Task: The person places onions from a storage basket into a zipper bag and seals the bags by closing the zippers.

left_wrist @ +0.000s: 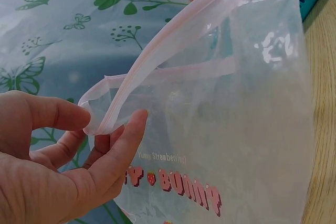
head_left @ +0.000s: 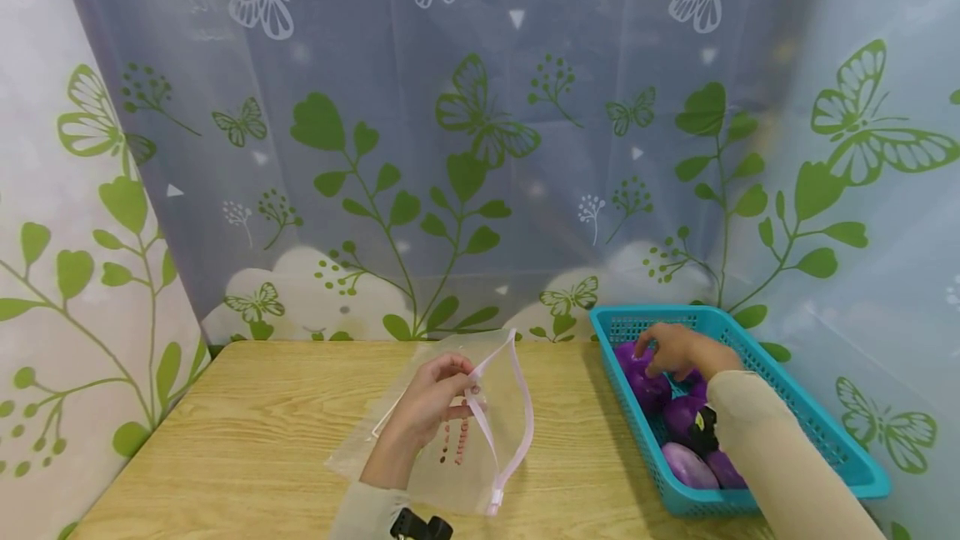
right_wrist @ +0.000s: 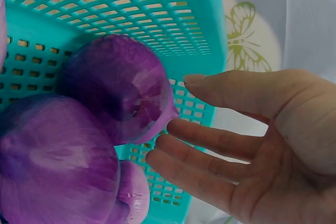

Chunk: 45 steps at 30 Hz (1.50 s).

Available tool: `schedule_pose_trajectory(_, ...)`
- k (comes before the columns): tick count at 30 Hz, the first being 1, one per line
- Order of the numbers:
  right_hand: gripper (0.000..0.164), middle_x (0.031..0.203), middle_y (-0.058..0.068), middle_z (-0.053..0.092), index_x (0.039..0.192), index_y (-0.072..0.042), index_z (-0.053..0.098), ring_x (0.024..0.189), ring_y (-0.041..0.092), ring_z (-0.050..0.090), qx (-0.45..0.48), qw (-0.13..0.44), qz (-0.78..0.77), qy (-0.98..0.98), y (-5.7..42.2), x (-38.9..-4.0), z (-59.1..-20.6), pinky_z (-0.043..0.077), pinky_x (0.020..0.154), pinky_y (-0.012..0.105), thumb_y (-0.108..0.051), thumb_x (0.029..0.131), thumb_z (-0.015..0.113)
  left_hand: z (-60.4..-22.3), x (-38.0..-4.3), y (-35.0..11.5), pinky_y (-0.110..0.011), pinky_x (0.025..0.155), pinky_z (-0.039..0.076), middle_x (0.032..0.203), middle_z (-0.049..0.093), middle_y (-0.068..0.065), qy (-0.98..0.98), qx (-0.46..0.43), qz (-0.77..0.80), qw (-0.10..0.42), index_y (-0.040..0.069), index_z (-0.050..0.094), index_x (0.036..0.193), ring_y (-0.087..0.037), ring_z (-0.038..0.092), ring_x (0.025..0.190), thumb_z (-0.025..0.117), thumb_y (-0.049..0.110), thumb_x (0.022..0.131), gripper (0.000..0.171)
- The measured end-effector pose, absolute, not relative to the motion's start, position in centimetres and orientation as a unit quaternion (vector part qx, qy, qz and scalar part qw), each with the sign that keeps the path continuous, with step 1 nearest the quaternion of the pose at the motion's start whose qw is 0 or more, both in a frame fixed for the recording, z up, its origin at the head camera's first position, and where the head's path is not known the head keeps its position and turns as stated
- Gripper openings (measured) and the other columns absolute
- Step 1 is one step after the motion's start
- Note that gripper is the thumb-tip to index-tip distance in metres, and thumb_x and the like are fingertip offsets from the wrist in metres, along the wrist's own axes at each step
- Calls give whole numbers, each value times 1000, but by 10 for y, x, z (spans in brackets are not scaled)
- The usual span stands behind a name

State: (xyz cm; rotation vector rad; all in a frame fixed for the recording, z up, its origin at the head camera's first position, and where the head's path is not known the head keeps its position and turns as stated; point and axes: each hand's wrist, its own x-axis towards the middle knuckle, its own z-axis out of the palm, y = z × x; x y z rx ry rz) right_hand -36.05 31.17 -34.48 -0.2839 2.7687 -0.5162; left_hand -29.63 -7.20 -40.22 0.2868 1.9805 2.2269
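Note:
My left hand (head_left: 438, 398) pinches the pink-edged rim of a clear zip bag (head_left: 495, 457) between thumb and fingers. In the left wrist view the bag's mouth gapes, and pink lettering (left_wrist: 190, 190) shows on its front. My right hand (head_left: 684, 352) reaches into the teal basket (head_left: 630, 432). In the right wrist view its thumb and fingers are spread beside a purple onion (right_wrist: 118, 87), with nothing gripped. A second, larger purple onion (right_wrist: 58, 156) lies close by. Part of the basket's contents is hidden under my right arm.
A paler purple, rounded thing (head_left: 688, 465) lies at the basket's near end. The wooden table (head_left: 285, 407) meets a patterned curtain (head_left: 397, 107) at the back, and another curtain side (head_left: 885, 273) stands right of the basket.

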Motion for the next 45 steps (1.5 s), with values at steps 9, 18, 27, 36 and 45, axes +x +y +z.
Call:
schedule_pose_trajectory(9, 40, 128, 26, 59, 128, 0, 65, 94, 28, 66, -94, 168, -181, 964, 313, -368, -354, 64, 77, 44, -2, 88, 71, -402, -297, -74, -31, 71, 64, 94, 54, -6, 657, 100, 743, 76, -2, 56, 104, -17, 62, 83, 55, 1, 101, 4)
schedule_pose_trajectory(18, 39, 134, 28, 54, 127, -3, 65, 97, 29, 65, -74, 169, -189, 964, 316, -371, -359, 63, 77, 44, -5, 89, 73, -402, -297, -73, -30, 70, 64, 94, 53, -7, 655, 91, 746, 74, -1, 55, 104, -18, 62, 80, 54, 1, 101, 4)
schedule_pose_trajectory(27, 44, 115, 22, 63, 125, -1, 66, 93, 29, 65, -94, 150, -192, 965, 319, -374, -369, 63, 75, 45, -1, 83, 78, -401, -296, -73, -31, 72, 65, 93, 54, -7, 656, 87, 746, 71, -1, 56, 104, -18, 62, 80, 55, 2, 101, 4)
schedule_pose_trajectory(36, 42, 118, 22, 63, 123, -4, 68, 88, 26, 63, -103, 144, -169, 970, 315, -378, -372, 61, 71, 41, -5, 83, 81, -401, -293, -71, -33, 72, 65, 95, 54, -8, 658, 82, 745, 65, -2, 56, 104, -19, 64, 79, 55, 1, 100, 4)
schedule_pose_trajectory(45, 38, 116, 22, 65, 120, -3, 69, 83, 24, 60, -114, 133, -170, 970, 314, -377, -375, 57, 64, 37, -8, 84, 80, -403, -295, -72, -34, 73, 66, 93, 54, -7, 653, 83, 750, 63, -2, 56, 104, -18, 63, 79, 56, 1, 100, 5)
